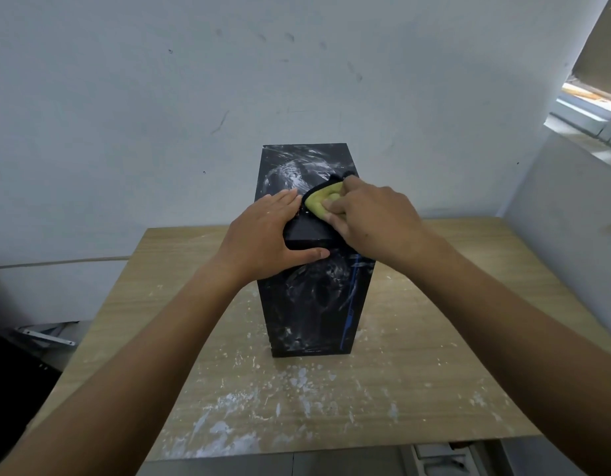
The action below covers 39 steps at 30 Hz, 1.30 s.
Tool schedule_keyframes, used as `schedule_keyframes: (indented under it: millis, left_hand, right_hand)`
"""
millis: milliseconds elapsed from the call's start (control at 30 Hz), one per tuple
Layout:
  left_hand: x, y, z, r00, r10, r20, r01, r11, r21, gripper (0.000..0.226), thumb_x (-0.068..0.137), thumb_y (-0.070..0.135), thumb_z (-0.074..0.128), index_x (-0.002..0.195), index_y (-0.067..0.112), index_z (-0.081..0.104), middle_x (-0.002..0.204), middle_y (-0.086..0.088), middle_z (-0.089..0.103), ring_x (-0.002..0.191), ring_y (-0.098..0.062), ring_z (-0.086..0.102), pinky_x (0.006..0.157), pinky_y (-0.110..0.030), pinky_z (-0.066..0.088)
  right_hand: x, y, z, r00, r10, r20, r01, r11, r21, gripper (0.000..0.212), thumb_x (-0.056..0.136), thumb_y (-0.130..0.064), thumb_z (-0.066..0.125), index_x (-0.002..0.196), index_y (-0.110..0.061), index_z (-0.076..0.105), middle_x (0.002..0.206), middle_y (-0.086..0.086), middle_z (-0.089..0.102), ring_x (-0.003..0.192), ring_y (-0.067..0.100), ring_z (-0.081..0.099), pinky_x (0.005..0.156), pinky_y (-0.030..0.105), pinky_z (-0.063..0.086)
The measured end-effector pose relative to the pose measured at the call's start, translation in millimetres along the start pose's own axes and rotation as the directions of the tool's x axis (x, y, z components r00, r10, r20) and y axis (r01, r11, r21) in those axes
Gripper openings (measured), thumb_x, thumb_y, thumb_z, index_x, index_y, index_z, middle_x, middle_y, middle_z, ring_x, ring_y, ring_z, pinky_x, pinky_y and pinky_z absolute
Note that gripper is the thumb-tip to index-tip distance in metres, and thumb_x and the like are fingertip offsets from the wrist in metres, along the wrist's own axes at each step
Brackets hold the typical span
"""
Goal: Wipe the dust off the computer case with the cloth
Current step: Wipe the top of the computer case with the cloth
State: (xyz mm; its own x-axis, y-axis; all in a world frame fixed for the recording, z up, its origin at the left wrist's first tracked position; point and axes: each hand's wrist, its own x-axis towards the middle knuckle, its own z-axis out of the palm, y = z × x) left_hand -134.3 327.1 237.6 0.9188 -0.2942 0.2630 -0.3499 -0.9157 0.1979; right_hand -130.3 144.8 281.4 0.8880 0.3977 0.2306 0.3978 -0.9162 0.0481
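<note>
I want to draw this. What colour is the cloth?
The cloth is yellow-green with a dark edge, seen in the head view, gripped by the right hand.

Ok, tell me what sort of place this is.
Probably a plain workroom, not a tidy office: a dusty black computer case stands on a powder-spattered light wooden table by a scuffed white wall, with a window at the far right.

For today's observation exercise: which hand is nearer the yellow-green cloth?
Right. The right hand grips the cloth on the computer case; the left hand rests flat just left of it.
</note>
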Motion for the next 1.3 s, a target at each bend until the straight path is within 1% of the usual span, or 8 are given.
schedule_keyframes:
  millis: [100, 200, 367, 533, 800, 967, 1100, 1300]
  left_hand:
    - [0, 0, 0, 1.0, 0.006, -0.001, -0.006, 1.0, 0.001, 0.116, 0.061, 0.087, 0.039, 0.154, 0.017, 0.028, 0.161, 0.005, 0.024, 0.148, -0.009, 0.019, 0.119, -0.027, 0.013]
    - [0, -1, 0, 1.0, 0.008, 0.002, -0.008, 1.0, 0.002, 0.116, 0.062, 0.087, 0.039, 0.154, 0.017, 0.028, 0.162, 0.006, 0.022, 0.148, -0.009, 0.017, 0.119, -0.027, 0.012]
    - [0, 0, 0, 1.0, 0.008, 0.004, -0.008, 1.0, -0.003, 0.115, 0.063, 0.087, 0.039, 0.154, 0.018, 0.027, 0.162, 0.006, 0.021, 0.148, -0.008, 0.016, 0.12, -0.027, 0.013]
    - [-1, 0, 0, 1.0, 0.005, -0.011, -0.005, 1.0, -0.018, 0.111, 0.066, 0.085, 0.046, 0.153, 0.018, 0.029, 0.161, 0.006, 0.023, 0.148, -0.009, 0.018, 0.119, -0.028, 0.015]
    - [-1, 1, -1, 0.999, 0.017, -0.044, -0.017, 1.0, -0.009, 0.106, 0.072, 0.076, 0.058, 0.153, 0.015, 0.029, 0.161, 0.005, 0.025, 0.148, -0.009, 0.019, 0.117, -0.022, 0.011]
    - [-1, 2, -2, 1.0, 0.018, -0.016, -0.018, 1.0, -0.011, 0.111, 0.066, 0.083, 0.047, 0.153, 0.017, 0.03, 0.16, 0.004, 0.026, 0.148, -0.009, 0.019, 0.117, -0.024, 0.014]
    - [-1, 2, -3, 1.0, 0.011, 0.0, -0.011, 1.0, 0.004, 0.112, 0.065, 0.085, 0.043, 0.154, 0.018, 0.027, 0.162, 0.006, 0.022, 0.148, -0.009, 0.017, 0.118, -0.026, 0.014]
    - [-1, 2, -3, 0.999, 0.027, -0.019, -0.027, 0.999, 0.017, 0.107, 0.072, 0.081, 0.051, 0.154, 0.017, 0.026, 0.162, 0.005, 0.021, 0.148, -0.009, 0.016, 0.117, -0.023, 0.011]
  right_hand:
    - [-21, 3, -5, 0.997, -0.074, 0.003, 0.073, 0.993, 0.09, 0.034, 0.099, -0.046, 0.041, 0.127, -0.036, 0.059, 0.121, -0.003, 0.047, 0.096, 0.025, 0.058, 0.074, 0.034, 0.043]
    - [-38, 16, -12, 0.996, -0.083, 0.032, 0.077, 0.986, 0.15, 0.034, 0.098, -0.048, 0.042, 0.129, -0.043, 0.055, 0.123, -0.009, 0.047, 0.095, 0.02, 0.057, 0.074, 0.032, 0.041]
    - [-31, 36, -12, 0.996, 0.059, 0.072, -0.067, 0.99, 0.122, 0.035, 0.098, -0.049, 0.042, 0.129, -0.044, 0.055, 0.124, -0.006, 0.048, 0.103, 0.026, 0.056, 0.082, 0.036, 0.043]
    - [-4, 23, -7, 0.991, 0.126, 0.052, -0.128, 0.991, 0.027, 0.033, 0.1, -0.043, 0.041, 0.124, -0.034, 0.062, 0.119, 0.002, 0.047, 0.099, 0.031, 0.056, 0.078, 0.036, 0.041]
    - [-5, -9, 2, 0.999, 0.042, -0.031, -0.042, 0.999, -0.01, 0.034, 0.101, -0.043, 0.038, 0.118, -0.027, 0.062, 0.114, 0.003, 0.044, 0.087, 0.029, 0.058, 0.066, 0.032, 0.038]
    - [-28, -6, -1, 0.999, -0.041, -0.023, 0.043, 0.993, 0.109, 0.034, 0.1, -0.044, 0.039, 0.125, -0.034, 0.059, 0.113, -0.001, 0.043, 0.082, 0.025, 0.057, 0.069, 0.032, 0.043]
    - [-39, 10, -3, 0.999, -0.04, -0.001, 0.04, 0.988, 0.149, 0.038, 0.099, -0.046, 0.041, 0.135, -0.042, 0.049, 0.129, -0.008, 0.043, 0.098, 0.025, 0.058, 0.075, 0.031, 0.04]
    - [-32, 10, 11, 0.992, 0.037, -0.117, -0.028, 0.997, 0.075, 0.038, 0.101, -0.043, 0.035, 0.136, -0.035, 0.049, 0.136, -0.008, 0.046, 0.105, 0.025, 0.054, 0.073, 0.031, 0.039]
